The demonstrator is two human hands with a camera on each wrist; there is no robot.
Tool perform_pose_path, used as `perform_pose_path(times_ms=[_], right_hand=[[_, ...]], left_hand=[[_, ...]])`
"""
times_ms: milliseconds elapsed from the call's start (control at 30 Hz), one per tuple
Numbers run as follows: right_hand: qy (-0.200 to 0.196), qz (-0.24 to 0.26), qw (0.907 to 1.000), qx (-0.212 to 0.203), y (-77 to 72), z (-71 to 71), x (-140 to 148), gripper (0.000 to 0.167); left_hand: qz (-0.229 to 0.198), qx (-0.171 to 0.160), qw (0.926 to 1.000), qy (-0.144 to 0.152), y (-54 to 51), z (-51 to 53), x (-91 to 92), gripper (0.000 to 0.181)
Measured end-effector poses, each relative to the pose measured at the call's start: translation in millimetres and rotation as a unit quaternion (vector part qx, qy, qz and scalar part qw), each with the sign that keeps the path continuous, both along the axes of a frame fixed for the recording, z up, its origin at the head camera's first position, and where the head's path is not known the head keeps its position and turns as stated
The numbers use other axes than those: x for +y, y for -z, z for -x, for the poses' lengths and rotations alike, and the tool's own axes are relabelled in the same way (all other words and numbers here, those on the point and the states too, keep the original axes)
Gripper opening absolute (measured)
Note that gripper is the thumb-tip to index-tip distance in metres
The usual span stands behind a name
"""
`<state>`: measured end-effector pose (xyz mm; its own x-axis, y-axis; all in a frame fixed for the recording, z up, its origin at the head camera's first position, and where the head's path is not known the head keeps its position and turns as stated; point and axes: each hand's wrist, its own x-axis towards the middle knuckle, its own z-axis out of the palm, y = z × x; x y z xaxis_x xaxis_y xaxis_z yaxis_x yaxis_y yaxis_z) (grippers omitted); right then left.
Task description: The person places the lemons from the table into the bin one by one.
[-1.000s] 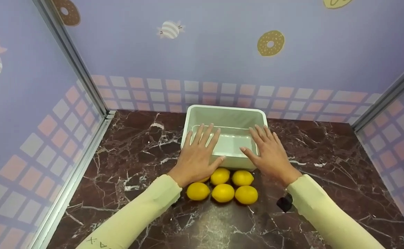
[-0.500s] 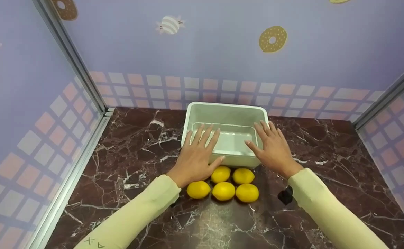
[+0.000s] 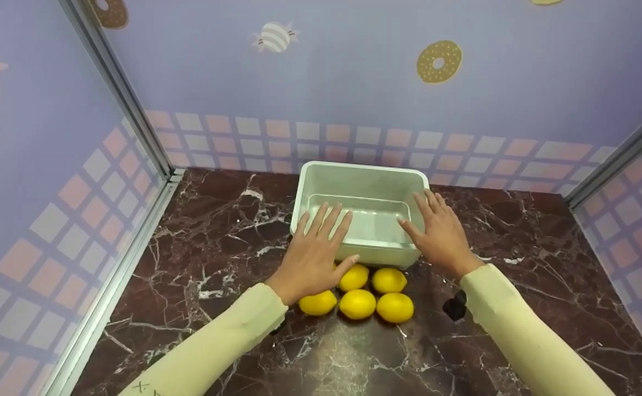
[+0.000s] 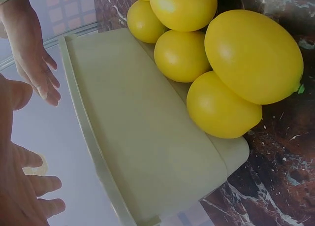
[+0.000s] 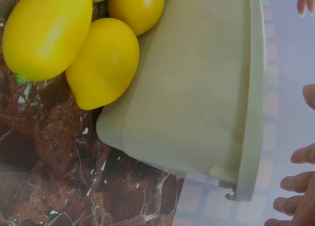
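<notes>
Both grips are free: left grip point(image 3: 313, 258) has fingers straight and spread, palm down; right grip point(image 3: 442, 234) is the same, thumb out to its left. Nothing held in either. The wrist views show a gap between the fingers and the bin rim, so I read both as hovering, no contact.

Bin point(image 3: 378, 256) sits around mid-length of the tabletop point(image 3: 343, 357) back edge, long axis left-right, about parallel to that edge, mouth up. Six lemons on the tabletop on the bin's near side, in two rows of three. Rear row is right at the bin's front wall; can't tell if all three touch. Front row, e.g. the front right lemon point(image 3: 395, 307), lies just behind it, on the side toward the person, long axes roughly left-right.

Key relation: lemons are below both grips and back toward the person; fingers point past them, over the bin. Left grip is nearer: its palm and wrist mostly hide the rear left lemon in the head view and partly cover the front left lemon point(image 3: 318, 304). Right grip is over the bin's right rim, off to the right of and beyond the rear right lemon point(image 3: 389, 280).
</notes>
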<state>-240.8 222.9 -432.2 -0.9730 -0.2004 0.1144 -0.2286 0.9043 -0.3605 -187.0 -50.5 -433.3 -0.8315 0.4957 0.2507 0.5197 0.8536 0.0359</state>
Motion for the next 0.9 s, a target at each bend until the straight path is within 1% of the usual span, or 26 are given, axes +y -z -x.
perform_pose_path(times_ms=[200, 567, 667, 900], right_hand=[[0.003, -0.002, 1.0000, -0.003, 2.6, 4.8, 1.7, 0.075], [0.008, -0.007, 0.9999, -0.014, 6.7, 12.6, 3.0, 0.077], [0.010, -0.009, 0.9998, -0.017, 7.8, 14.4, 2.9, 0.076], [0.016, -0.012, 0.9997, -0.014, 11.4, 17.7, 4.1, 0.076]], left_hand=[[0.005, -0.004, 1.0000, -0.006, 1.8, -2.4, -0.3, 0.075], [-0.003, 0.017, 0.9998, -0.006, 5.4, -8.1, -0.5, 0.072], [-0.009, 0.027, 0.9996, -0.007, 6.3, -9.2, -0.8, 0.071], [-0.025, 0.064, 0.9977, -0.005, 9.9, -11.7, -1.1, 0.068]])
